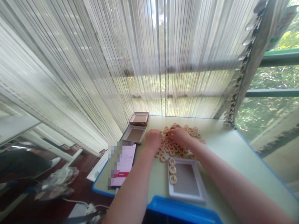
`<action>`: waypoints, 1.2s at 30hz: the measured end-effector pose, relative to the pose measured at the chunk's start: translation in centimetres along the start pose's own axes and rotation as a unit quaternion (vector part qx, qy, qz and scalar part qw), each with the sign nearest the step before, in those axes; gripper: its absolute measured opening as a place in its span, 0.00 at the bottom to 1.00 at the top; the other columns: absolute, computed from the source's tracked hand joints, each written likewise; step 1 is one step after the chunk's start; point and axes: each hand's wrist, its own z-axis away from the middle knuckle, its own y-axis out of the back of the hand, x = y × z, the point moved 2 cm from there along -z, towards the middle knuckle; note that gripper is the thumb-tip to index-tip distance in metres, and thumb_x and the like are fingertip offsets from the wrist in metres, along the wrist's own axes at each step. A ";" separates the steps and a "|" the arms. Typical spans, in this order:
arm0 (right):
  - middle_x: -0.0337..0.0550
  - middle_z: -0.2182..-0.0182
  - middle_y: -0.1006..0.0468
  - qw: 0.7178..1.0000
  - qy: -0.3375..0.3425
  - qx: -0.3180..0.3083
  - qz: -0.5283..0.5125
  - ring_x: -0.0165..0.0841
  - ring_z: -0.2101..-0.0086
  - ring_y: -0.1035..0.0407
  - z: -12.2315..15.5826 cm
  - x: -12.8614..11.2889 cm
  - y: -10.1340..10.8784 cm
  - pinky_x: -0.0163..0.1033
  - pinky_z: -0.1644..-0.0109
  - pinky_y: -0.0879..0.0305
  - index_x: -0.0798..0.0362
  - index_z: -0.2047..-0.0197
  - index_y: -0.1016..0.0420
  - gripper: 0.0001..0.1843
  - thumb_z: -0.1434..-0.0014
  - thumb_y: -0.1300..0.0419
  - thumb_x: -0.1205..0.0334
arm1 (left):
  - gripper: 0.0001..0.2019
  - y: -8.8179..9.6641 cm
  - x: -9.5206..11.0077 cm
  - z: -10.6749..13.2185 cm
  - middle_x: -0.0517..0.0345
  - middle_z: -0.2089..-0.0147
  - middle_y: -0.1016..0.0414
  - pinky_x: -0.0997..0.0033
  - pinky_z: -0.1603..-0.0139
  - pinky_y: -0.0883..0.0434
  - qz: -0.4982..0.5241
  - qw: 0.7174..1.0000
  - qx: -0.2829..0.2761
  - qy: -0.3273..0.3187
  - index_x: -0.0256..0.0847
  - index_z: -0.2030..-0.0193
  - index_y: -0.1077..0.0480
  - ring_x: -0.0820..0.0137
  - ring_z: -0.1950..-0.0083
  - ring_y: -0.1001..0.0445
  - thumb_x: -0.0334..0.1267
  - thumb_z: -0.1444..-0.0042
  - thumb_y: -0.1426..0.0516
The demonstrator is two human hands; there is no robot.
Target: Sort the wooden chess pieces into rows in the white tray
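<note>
Many round wooden Chinese chess pieces [172, 152] with red or dark characters lie heaped on the pale table. At the heap's left edge is my left hand [153, 138], fingers curled inward; whatever they hold is hidden. Reaching in from the right, my right hand [179, 135] bends its fingers down among the pieces, and I cannot make out what is between the fingertips. A shallow open box tray [201, 182] lies nearer to me. Along its left side, three pieces with dark characters stand in a column, the middle one [173, 169] included.
Left of my hands lie another shallow tray [125, 136] and a brown-sided box [146, 119] behind it. A phone [123, 165] with a lit screen rests by the table's left edge. Close to me is a blue object [184, 209]. String curtains [144, 56] hang beyond the table [224, 149].
</note>
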 end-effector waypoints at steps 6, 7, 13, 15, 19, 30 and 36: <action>0.46 0.58 0.26 1.000 -0.025 0.019 -0.004 0.40 0.53 0.41 -0.3 0.0 -0.3 0.40 0.51 0.44 0.48 0.58 0.23 0.13 0.44 0.45 0.58 | 0.14 0.1 -1.0 0.0 0.51 0.61 0.24 0.68 0.52 0.34 -0.019 0.999 -0.003 0.037 0.40 0.61 0.25 0.65 0.55 0.30 0.30 0.44 0.52; 0.46 0.58 0.26 1.000 -0.024 0.014 -0.005 0.40 0.53 0.41 -0.3 0.0 -0.3 0.40 0.51 0.44 0.48 0.59 0.23 0.13 0.45 0.45 0.59 | 0.15 0.1 -1.1 0.0 0.51 0.60 0.24 0.68 0.52 0.34 -0.017 0.999 -0.006 0.048 0.40 0.61 0.25 0.65 0.55 0.30 0.29 0.44 0.52; 0.45 0.59 0.26 1.000 -0.006 0.009 -0.018 0.37 0.55 0.38 -0.3 0.1 -0.6 0.40 0.48 0.46 0.48 0.57 0.23 0.14 0.45 0.45 0.62 | 0.16 -0.2 -1.3 -0.3 0.51 0.56 0.24 0.70 0.50 0.33 0.046 0.995 -0.022 0.086 0.40 0.58 0.26 0.67 0.54 0.28 0.27 0.45 0.52; 0.46 0.59 0.26 1.000 -0.016 0.015 -0.021 0.37 0.54 0.39 -0.2 0.2 -0.6 0.40 0.48 0.46 0.49 0.57 0.23 0.14 0.45 0.45 0.62 | 0.17 -0.4 -1.5 -0.3 0.51 0.55 0.24 0.70 0.49 0.33 0.066 0.993 -0.011 0.096 0.39 0.56 0.26 0.67 0.53 0.28 0.27 0.45 0.53; 0.45 0.60 0.26 0.999 -0.021 0.007 -0.025 0.37 0.55 0.38 -0.1 0.3 -0.6 0.40 0.48 0.46 0.49 0.57 0.23 0.14 0.45 0.46 0.60 | 0.17 -0.6 -2.1 -0.4 0.50 0.55 0.24 0.69 0.49 0.33 0.077 0.990 0.003 0.118 0.38 0.55 0.26 0.66 0.52 0.28 0.27 0.47 0.52; 0.45 0.59 0.26 1.000 -0.028 -0.004 -0.009 0.37 0.53 0.38 -0.1 0.2 -0.5 0.40 0.47 0.46 0.47 0.56 0.23 0.15 0.45 0.46 0.60 | 0.11 -0.3 -1.7 -0.6 0.54 0.60 0.22 0.72 0.55 0.31 0.090 0.989 -0.010 0.116 0.40 0.60 0.26 0.67 0.58 0.26 0.32 0.49 0.46; 0.45 0.58 0.26 0.999 -0.046 -0.006 -0.016 0.37 0.52 0.39 -0.3 0.5 -0.5 0.39 0.47 0.45 0.47 0.55 0.24 0.15 0.45 0.45 0.60 | 0.10 -0.7 -1.7 -0.6 0.53 0.61 0.23 0.72 0.56 0.31 0.090 0.987 -0.008 0.135 0.40 0.60 0.26 0.68 0.58 0.26 0.32 0.49 0.45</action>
